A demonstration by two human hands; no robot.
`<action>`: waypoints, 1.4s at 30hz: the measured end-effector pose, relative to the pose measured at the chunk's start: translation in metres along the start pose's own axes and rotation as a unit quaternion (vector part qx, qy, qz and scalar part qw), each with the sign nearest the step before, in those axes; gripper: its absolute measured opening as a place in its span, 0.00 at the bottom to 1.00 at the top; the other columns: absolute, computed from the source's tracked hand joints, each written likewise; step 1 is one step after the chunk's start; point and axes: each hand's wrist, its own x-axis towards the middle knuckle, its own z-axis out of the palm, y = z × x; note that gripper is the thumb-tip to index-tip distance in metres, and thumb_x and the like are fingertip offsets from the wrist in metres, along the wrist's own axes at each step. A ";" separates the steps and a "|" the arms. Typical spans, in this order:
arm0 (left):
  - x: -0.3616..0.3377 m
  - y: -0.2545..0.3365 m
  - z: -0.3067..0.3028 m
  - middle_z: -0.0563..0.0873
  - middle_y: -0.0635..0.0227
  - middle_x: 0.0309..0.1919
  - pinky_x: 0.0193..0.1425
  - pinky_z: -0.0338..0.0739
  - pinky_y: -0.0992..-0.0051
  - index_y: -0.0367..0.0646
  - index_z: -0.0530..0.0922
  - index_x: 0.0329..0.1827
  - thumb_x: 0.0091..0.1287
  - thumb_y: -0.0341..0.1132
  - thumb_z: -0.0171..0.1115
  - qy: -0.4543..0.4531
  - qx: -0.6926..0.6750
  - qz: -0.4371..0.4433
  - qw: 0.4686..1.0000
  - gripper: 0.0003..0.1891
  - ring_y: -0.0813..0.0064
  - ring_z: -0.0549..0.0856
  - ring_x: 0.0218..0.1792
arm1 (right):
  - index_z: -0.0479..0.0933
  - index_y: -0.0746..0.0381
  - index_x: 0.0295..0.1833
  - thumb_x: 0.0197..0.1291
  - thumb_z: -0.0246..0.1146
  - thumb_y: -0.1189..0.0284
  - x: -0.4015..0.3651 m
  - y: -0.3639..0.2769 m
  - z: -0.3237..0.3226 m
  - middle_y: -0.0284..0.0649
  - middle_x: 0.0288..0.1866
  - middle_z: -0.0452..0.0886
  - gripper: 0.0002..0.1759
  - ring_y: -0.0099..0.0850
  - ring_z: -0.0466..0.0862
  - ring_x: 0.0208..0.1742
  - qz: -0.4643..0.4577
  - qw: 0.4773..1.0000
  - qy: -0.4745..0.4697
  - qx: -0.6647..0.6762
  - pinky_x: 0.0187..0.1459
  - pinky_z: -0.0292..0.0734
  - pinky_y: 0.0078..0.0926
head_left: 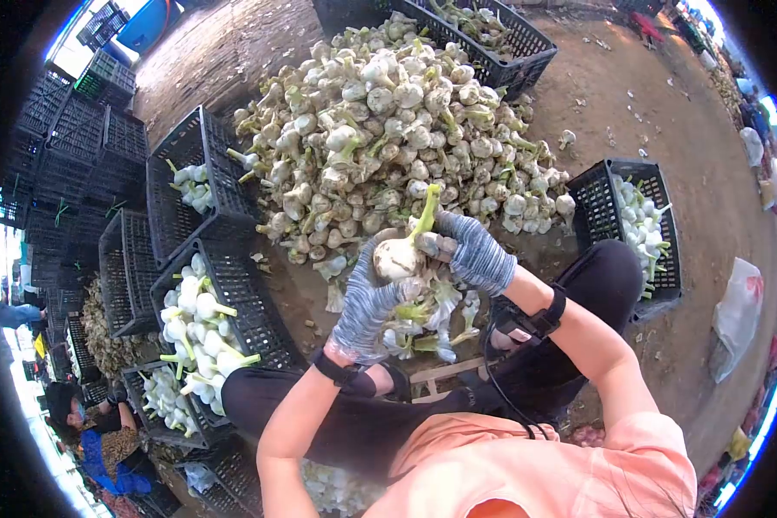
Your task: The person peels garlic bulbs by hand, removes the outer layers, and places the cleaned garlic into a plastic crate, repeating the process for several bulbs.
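A garlic bulb (397, 260) with a short green stalk is held up in front of me, its skin still soiled in patches. My left hand (364, 298), in a grey knit glove, is wrapped round the bulb's left side and underside. At the stalk's base, my gloved right hand (472, 250) pinches the bulb from the right. Below both hands lie loose peeled-off garlic skins and stalks (436, 315). Just beyond them rises a large heap of unpeeled garlic bulbs (380, 129).
Black crates of cleaned white garlic stand at my left (200, 332) and right (641, 233). Another black crate (514, 52) sits behind the heap. Stacked crates (82, 129) line the far left, where another person (104, 440) sits. A white plastic bag (737, 315) lies at right.
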 end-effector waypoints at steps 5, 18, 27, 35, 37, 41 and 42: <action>0.001 -0.009 -0.007 0.76 0.62 0.50 0.53 0.74 0.72 0.40 0.63 0.61 0.50 0.54 0.68 -0.019 -0.140 -0.042 0.989 0.40 0.70 0.78 0.49 | 0.73 0.69 0.45 0.58 0.60 0.68 -0.004 -0.022 -0.010 0.34 0.32 0.78 0.15 0.18 0.74 0.34 -0.037 0.990 -0.024 -0.131 0.35 0.74 0.20; 0.026 -0.003 -0.024 0.78 0.66 0.44 0.47 0.78 0.70 0.42 0.69 0.55 0.54 0.68 0.52 -0.052 -0.259 -0.224 0.938 0.38 0.73 0.79 0.44 | 0.76 0.66 0.42 0.48 0.61 0.78 0.007 -0.006 -0.010 0.36 0.33 0.80 0.13 0.30 0.80 0.36 0.109 0.993 0.004 0.047 0.41 0.75 0.23; 0.025 -0.026 -0.013 0.69 0.62 0.58 0.62 0.65 0.69 0.42 0.53 0.68 0.44 0.34 0.75 0.113 0.508 0.311 0.795 0.48 0.70 0.68 0.59 | 0.73 0.64 0.40 0.59 0.51 0.72 0.005 0.000 -0.009 0.39 0.26 0.78 0.08 0.27 0.76 0.20 0.299 0.851 0.078 0.425 0.17 0.71 0.22; 0.033 -0.009 -0.009 0.79 0.66 0.43 0.48 0.75 0.75 0.46 0.70 0.55 0.54 0.67 0.54 0.038 -0.111 -0.021 0.993 0.36 0.73 0.79 0.45 | 0.77 0.66 0.42 0.54 0.54 0.82 0.008 0.017 -0.015 0.35 0.32 0.82 0.11 0.23 0.78 0.34 -0.059 0.996 0.050 -0.032 0.39 0.74 0.22; 0.034 -0.003 -0.010 0.80 0.66 0.40 0.46 0.76 0.75 0.47 0.72 0.51 0.53 0.68 0.54 0.033 -0.184 -0.111 0.976 0.35 0.73 0.80 0.43 | 0.77 0.66 0.43 0.54 0.54 0.82 0.002 0.010 -0.009 0.36 0.33 0.82 0.11 0.23 0.78 0.34 -0.072 0.996 0.037 -0.035 0.39 0.74 0.22; 0.043 -0.022 -0.029 0.81 0.67 0.36 0.44 0.76 0.76 0.46 0.75 0.50 0.62 0.59 0.50 0.113 -0.108 -0.159 0.975 0.26 0.76 0.80 0.39 | 0.76 0.67 0.44 0.55 0.52 0.81 -0.004 0.004 -0.003 0.35 0.35 0.81 0.12 0.21 0.78 0.36 0.023 0.997 0.026 0.062 0.39 0.74 0.19; 0.043 -0.027 -0.031 0.81 0.67 0.36 0.45 0.75 0.75 0.46 0.75 0.50 0.66 0.54 0.49 0.170 0.085 -0.067 0.979 0.22 0.76 0.80 0.39 | 0.76 0.67 0.44 0.55 0.51 0.82 -0.006 -0.001 -0.001 0.35 0.36 0.81 0.12 0.20 0.78 0.36 0.083 0.989 0.038 0.115 0.39 0.74 0.18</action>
